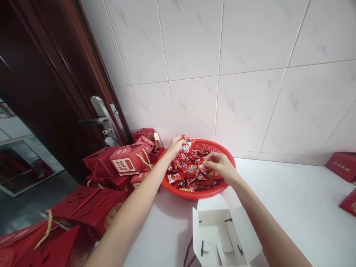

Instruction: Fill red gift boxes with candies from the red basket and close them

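A red plastic basket (191,195) filled with small red wrapped packets (191,170) stands against the wall. My left hand (176,145) is over its back left rim, fingers closed on a red and white packet (185,147). Over the right part of the basket, my right hand (218,165) reaches in with thumb and fingers pinched at a small red and white packet (202,169) among the others. In front of the basket lies an opened box (215,230), its white inside facing up and its flaps spread.
Red gift boxes with rope handles (126,163) are piled along the left side, beside a dark door (55,74) with a metal handle. More red boxes (343,165) are at the far right of the white table (292,196). A tiled wall rises behind.
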The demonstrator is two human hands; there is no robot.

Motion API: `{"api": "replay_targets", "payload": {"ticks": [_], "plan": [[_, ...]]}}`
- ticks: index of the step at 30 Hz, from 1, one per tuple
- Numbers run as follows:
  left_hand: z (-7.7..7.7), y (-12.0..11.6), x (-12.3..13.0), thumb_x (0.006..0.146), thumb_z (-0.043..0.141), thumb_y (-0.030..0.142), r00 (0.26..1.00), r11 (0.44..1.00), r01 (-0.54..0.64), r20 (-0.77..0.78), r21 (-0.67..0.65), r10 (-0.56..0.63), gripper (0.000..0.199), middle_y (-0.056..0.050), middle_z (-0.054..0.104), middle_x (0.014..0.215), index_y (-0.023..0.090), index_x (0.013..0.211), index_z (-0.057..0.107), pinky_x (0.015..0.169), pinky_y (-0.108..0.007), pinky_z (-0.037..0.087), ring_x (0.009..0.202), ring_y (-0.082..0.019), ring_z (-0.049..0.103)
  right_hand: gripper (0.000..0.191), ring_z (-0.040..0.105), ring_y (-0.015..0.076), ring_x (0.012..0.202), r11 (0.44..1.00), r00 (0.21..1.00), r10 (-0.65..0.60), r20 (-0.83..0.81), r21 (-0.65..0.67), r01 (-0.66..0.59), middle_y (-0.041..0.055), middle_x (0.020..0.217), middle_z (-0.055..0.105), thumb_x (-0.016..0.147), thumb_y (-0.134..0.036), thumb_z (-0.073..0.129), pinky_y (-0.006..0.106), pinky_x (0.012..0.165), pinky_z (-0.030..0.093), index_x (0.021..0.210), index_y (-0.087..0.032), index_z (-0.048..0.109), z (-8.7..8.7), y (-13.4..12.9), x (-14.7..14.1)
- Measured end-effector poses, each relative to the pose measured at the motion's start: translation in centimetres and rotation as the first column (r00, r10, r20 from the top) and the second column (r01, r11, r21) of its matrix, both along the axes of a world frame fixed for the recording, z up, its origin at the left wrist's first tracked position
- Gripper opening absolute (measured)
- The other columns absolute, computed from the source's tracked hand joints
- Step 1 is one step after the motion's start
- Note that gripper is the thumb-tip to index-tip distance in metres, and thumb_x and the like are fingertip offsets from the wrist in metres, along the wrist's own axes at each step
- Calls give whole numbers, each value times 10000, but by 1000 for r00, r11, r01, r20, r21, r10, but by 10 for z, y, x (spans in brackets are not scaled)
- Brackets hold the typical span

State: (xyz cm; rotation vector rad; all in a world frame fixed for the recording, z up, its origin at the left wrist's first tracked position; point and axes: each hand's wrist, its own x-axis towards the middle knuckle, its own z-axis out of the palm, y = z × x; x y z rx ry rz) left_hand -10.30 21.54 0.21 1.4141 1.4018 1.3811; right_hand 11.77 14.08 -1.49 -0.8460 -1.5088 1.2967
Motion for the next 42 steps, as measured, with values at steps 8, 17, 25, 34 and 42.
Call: {"api": "replay_targets", "payload": {"ticks": [8, 17, 25, 34, 42], "plan": [[6, -15, 20, 612, 676, 297, 961, 960, 277, 25, -39, -276, 151, -17, 687, 744, 162, 679, 663, 757, -291, 469, 777, -174, 616, 284, 644, 192, 646, 997, 995, -65, 70, -31, 68, 47, 755, 708, 688, -449, 819, 303, 504, 493, 793, -209, 711, -8, 6, -4], [12, -9, 39, 856, 512, 261, 846, 893, 416, -287, -171, -449, 279, -75, 755, 962, 169, 964, 752, 761, -278, 518, 875, -182, 685, 359, 691, 271, 873, 967, 967, -250, -51, 26, 252, 76, 915, 753, 701, -457, 762, 401, 769, 550, 925, -188, 687, -14, 12, -4], [-17, 24, 11, 951, 622, 338, 698, 911, 203, -600, -358, -391, 254, -86, 646, 1225, 190, 1154, 660, 863, -379, 566, 1027, -215, 646, 329, 700, 276, 906, 950, 936, -308, -168, -94, 296, 73, 950, 758, 671, -392, 737, 395, 774, 552, 931, -203, 665, -9, 10, -7], [-44, 11, 2, 963, 603, 370, 656, 933, 188, -668, -306, -351, 347, -93, 615, 1274, 171, 1247, 608, 911, -443, 559, 1085, -249, 631, 338, 714, 285, 980, 952, 939, -304, -162, -89, 293, 79, 1000, 768, 696, -368, 712, 414, 846, 573, 981, -196, 656, -9, 9, -7], [-41, 21, 9, 977, 580, 368, 682, 911, 159, -624, -382, -381, 307, -93, 612, 1288, 196, 1227, 623, 921, -426, 556, 1084, -233, 628, 229, 723, 273, 945, 947, 940, -317, -127, -91, 307, 56, 897, 766, 722, -325, 683, 384, 807, 584, 917, -212, 643, -5, 6, -7]]}}
